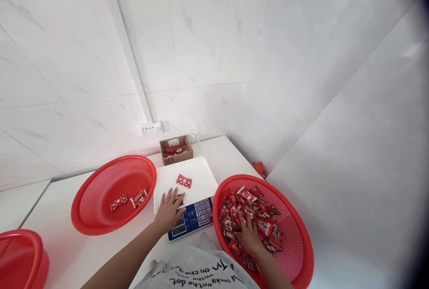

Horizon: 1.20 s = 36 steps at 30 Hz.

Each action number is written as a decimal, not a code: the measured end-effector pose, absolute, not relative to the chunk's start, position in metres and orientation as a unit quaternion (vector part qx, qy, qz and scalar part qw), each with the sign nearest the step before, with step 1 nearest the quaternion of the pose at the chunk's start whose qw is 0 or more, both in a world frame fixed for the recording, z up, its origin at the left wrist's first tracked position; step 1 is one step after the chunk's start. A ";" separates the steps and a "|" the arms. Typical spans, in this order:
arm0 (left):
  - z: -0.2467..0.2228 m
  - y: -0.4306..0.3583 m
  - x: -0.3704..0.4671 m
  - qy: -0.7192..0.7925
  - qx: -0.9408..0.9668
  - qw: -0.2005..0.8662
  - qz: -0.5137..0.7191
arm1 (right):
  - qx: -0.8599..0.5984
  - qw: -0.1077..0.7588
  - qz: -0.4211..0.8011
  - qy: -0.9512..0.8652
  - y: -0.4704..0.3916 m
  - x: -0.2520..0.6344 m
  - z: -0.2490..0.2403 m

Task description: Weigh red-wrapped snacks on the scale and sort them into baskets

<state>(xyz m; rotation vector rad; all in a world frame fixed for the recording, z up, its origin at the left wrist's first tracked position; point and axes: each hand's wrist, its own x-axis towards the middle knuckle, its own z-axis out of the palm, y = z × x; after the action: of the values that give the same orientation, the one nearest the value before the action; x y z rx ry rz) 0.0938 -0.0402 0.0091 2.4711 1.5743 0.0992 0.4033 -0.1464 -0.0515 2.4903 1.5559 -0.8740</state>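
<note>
My left hand (170, 211) lies with its fingers spread over the near left part of the white weighing scale (197, 173), on top of a dark red packet (180, 199) that shows between the fingers. A red packet with white dots (184, 181) rests farther back on the scale's plate. The blue keypad panel (191, 218) faces me. To the right, my right hand (248, 235) reaches into a red basket (298, 235) holding several red wrapped packets (246, 195). Its fingers are apart and touch the packets.
A second red basket (97, 184) on the left holds several red packets (118, 202). A cardboard box (177, 157) with red packets stands behind the scale. Part of another red basket (40, 257) shows at lower left. A socket (151, 128) is on the wall.
</note>
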 end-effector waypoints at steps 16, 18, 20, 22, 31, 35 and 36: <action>0.000 -0.047 0.085 0.507 0.859 0.062 0.045 | 0.819 0.031 -0.301 0.487 -0.146 0.400 -0.046; -0.001 -0.049 0.084 0.509 0.856 0.070 0.053 | 0.819 0.030 -0.301 0.487 -0.146 0.400 -0.047; -0.001 -0.050 0.084 0.511 0.854 0.080 0.062 | 0.819 0.034 -0.305 0.485 -0.145 0.400 -0.047; 0.000 -0.051 0.083 0.513 0.850 0.091 0.079 | 0.819 0.038 -0.308 0.484 -0.145 0.400 -0.047; 0.011 -0.045 0.079 0.537 0.818 0.114 0.173 | 0.818 0.032 -0.309 0.484 -0.146 0.400 -0.045; 0.019 -0.046 0.082 0.536 0.820 0.112 0.167 | 0.819 0.035 -0.305 0.485 -0.146 0.400 -0.046; 0.021 -0.046 0.082 0.538 0.819 0.114 0.162 | 0.819 0.037 -0.304 0.485 -0.146 0.400 -0.046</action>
<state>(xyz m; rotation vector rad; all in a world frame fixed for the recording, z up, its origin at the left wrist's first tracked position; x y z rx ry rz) 0.0823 -0.0461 0.0214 2.4032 1.5772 0.4758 0.3996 -0.1461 -0.0460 2.5146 1.4890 -0.9332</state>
